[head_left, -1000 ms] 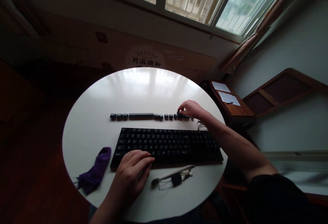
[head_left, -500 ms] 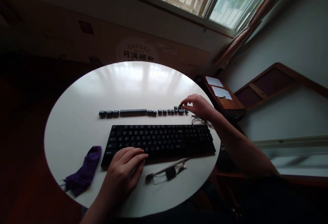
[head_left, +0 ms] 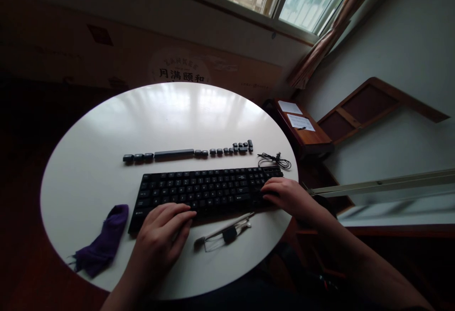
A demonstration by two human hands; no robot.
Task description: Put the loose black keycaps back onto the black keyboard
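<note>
A black keyboard [head_left: 206, 190] lies across the round white table [head_left: 88, 159]. My left hand [head_left: 159, 235] rests flat on its near left edge, fingers stretched out over the bottom row. My right hand [head_left: 287, 195] lies on the keyboard's right end, fingers pointing left and lightly curled on the keys; nothing shows in it. Behind the keyboard runs a row of loose black keycaps [head_left: 188, 152], with a long space bar in it and a small cluster at its right end.
A purple sock [head_left: 101, 247] lies at the table's near left. A white brush and a wire keycap puller [head_left: 223, 233] lie in front of the keyboard. The coiled cable [head_left: 275, 160] sits at the far right. A wooden stand with papers [head_left: 298, 123] is beyond the table.
My right hand has left the right end of the keycap row and come down onto the keyboard's right end. My left hand stayed put. The view drifted right.
</note>
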